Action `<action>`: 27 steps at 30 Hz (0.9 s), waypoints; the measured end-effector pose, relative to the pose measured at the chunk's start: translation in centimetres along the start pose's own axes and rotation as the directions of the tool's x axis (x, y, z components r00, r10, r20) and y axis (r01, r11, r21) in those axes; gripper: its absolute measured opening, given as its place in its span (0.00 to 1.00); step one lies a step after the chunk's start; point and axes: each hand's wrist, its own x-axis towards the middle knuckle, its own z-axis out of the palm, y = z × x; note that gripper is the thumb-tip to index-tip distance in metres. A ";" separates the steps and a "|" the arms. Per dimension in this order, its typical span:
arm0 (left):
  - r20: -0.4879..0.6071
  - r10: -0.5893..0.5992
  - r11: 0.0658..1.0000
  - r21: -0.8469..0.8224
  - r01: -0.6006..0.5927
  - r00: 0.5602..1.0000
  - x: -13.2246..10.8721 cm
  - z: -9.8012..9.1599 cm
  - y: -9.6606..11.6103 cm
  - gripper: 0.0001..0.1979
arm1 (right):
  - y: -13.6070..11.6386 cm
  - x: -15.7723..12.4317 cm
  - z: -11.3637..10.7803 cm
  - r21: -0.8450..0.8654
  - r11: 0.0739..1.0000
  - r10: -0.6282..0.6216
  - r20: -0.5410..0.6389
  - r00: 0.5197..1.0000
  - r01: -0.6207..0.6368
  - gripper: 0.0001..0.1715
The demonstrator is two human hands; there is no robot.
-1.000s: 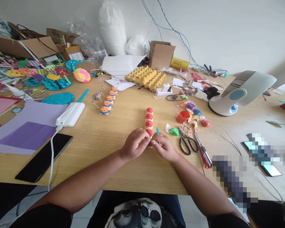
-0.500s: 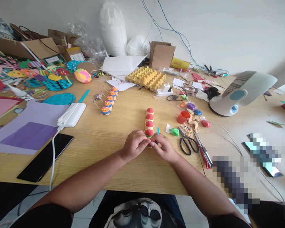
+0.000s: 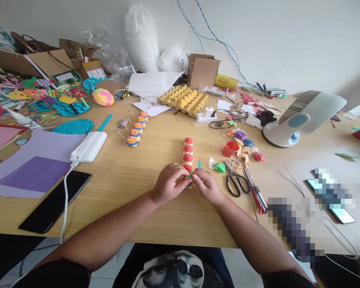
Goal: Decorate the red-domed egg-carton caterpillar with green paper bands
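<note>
A craft caterpillar [image 3: 188, 151] of egg-carton cups with red domes lies on the wooden table [image 3: 144, 208], pointing away from me. My left hand [image 3: 167, 183] grips its near end with curled fingers. My right hand [image 3: 208, 185] pinches a thin green strip [image 3: 188, 177] against that same end. A small blue tool tip [image 3: 199, 164] sticks up by my right fingers. The near end of the caterpillar is hidden by my hands.
Right of my hands lie green clay [image 3: 219, 167], black scissors [image 3: 237, 183], a red utility knife [image 3: 256, 194] and a red tape roll [image 3: 230, 148]. A fan [image 3: 301, 119] stands further right. A second caterpillar [image 3: 137, 130], power bank [image 3: 89, 146], phone [image 3: 54, 202] and purple paper [image 3: 34, 172] lie left.
My hands stay on the near end of the caterpillar. A green strip now shows between my fingertips, which have shifted slightly.
</note>
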 end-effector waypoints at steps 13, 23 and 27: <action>-0.022 -0.002 0.999 -0.033 0.001 1.000 0.1 -0.2 0.2 0.04 | -0.6 -0.1 0.0 0.001 1.000 -0.024 -0.044 0.999 0.024 0.17; 0.025 -0.029 0.998 -0.059 0.031 0.999 0.0 -0.3 0.1 0.06 | 0.3 -0.1 -0.1 -0.039 0.997 -0.071 0.000 0.997 0.071 0.24; 0.053 -0.010 0.998 -0.066 0.014 0.999 0.2 -0.3 0.2 0.10 | 0.4 -0.1 -0.1 -0.039 0.998 -0.053 0.014 0.999 0.053 0.27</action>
